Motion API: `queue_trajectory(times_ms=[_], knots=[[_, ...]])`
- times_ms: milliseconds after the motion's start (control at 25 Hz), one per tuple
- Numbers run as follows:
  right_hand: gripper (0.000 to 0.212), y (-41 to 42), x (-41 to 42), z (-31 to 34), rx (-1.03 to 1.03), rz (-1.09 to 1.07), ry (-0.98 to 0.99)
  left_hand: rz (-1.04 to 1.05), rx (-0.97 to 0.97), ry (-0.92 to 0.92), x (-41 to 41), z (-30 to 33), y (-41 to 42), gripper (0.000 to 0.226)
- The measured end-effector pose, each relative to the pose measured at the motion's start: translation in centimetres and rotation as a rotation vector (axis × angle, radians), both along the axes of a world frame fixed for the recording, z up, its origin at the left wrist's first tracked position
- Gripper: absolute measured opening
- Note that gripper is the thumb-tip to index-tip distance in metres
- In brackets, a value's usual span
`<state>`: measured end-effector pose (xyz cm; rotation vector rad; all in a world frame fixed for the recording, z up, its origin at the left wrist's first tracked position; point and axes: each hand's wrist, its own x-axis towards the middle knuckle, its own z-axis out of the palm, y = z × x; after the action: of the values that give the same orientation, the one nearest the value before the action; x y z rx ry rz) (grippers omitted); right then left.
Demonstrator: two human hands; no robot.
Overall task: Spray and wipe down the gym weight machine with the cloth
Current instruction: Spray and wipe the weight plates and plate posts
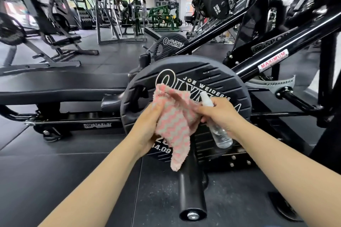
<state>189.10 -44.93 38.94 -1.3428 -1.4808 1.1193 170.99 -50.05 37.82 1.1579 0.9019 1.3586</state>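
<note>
Right in front of you stands the big black weight machine (287,49), with its long bar slanting up to the right. On its near peg (191,190) sits a round weight plate (203,79) with white letters, facing you, so it is easy to reach and clean.

Your left hand (149,129) grips the pink and grey cloth (173,125), fingers curled round its middle. The cloth hangs down over the plate's face, and the top of it sticks up. I think you are bunching it to get a good wiping pad.

Your right hand (223,116) is wrapped round the clear spray bottle (219,134). Its white top points up and away, near the cloth. Your right fingertips also touch the cloth edge, maybe to help fold it. The bottle stays in your hand so you can spray again soon.
</note>
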Motion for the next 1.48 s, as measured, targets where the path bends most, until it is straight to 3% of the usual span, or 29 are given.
queue_trajectory(times_ms=[80, 280, 360, 440, 480, 600, 720, 840, 960, 1080, 1160, 1240, 1320, 1360, 1480], knots=[[0.011, 0.4, 1.0, 1.0, 0.078, -0.052, -0.005, 0.082, 0.006, 0.034, -0.1, 0.4, 0.7, 0.02], [0.013, 0.9, 2.0, 3.9, 0.253, -0.056, 0.002, 0.246, -0.158, 0.177, 0.2, 1.2, 3.2, 0.023], [0.012, 1.6, 2.3, 4.6, 0.336, -0.113, -0.048, 0.14, -0.187, 0.112, 0.3, 2.5, 3.8, 0.011], [0.016, 2.3, 2.6, 5.2, 0.371, -0.142, -0.072, -0.008, -0.159, 0.022, 0.5, 4.5, 4.2, 0.012], [0.017, 2.5, 2.8, 5.6, 0.384, -0.142, -0.076, 0.005, -0.106, 0.098, 0.5, 5.4, 4.5, 0.012], [0.017, 3.0, 3.4, 6.3, 0.438, -0.155, -0.109, 0.349, 0.161, 0.646, -0.5, 6.4, 6.1, 0.023], [0.014, 3.7, 4.4, 5.6, 0.397, -0.187, -0.199, 0.425, 0.264, 0.778, -0.4, 5.9, 6.3, 0.018], [0.015, 3.7, 4.8, 3.0, 0.271, -0.142, -0.46, 0.326, 0.31, 0.985, 1.5, 4.7, 6.0, 0.034], [0.018, 3.2, 5.0, 1.3, 0.271, -0.205, -0.474, 0.195, 0.349, 1.028, 2.3, 4.2, 6.2, 0.019], [0.026, 3.9, 6.0, 1.7, 0.301, -0.3, -0.393, 0.004, 0.141, 1.295, 0.9, 4.8, 7.0, 0.036], [0.023, 4.7, 6.8, 2.1, 0.264, -0.292, -0.448, -0.135, -0.021, 1.461, 0.1, 4.1, 6.9, 0.035], [0.02, 4.8, 7.5, 1.7, 0.19, -0.264, -0.521, -0.209, -0.103, 1.318, -0.7, 1.9, 6.6, 0.022], [0.018, 4.5, 8.1, 0.9, 0.181, -0.257, -0.5, -0.168, -0.149, 0.936, -1.1, -0.2, 5.7, 0.006], [0.019, 4.3, 8.1, 0.8, 0.208, -0.271, -0.476, -0.079, -0.11, 0.83, -1.2, -0.4, 5.7, 0.004], [0.023, 4.7, 8.1, 2.7, 0.331, -0.395, -0.359, 0.109, 0.15, 0.788, -1.2, 2.2, 6.7, 0.014]])
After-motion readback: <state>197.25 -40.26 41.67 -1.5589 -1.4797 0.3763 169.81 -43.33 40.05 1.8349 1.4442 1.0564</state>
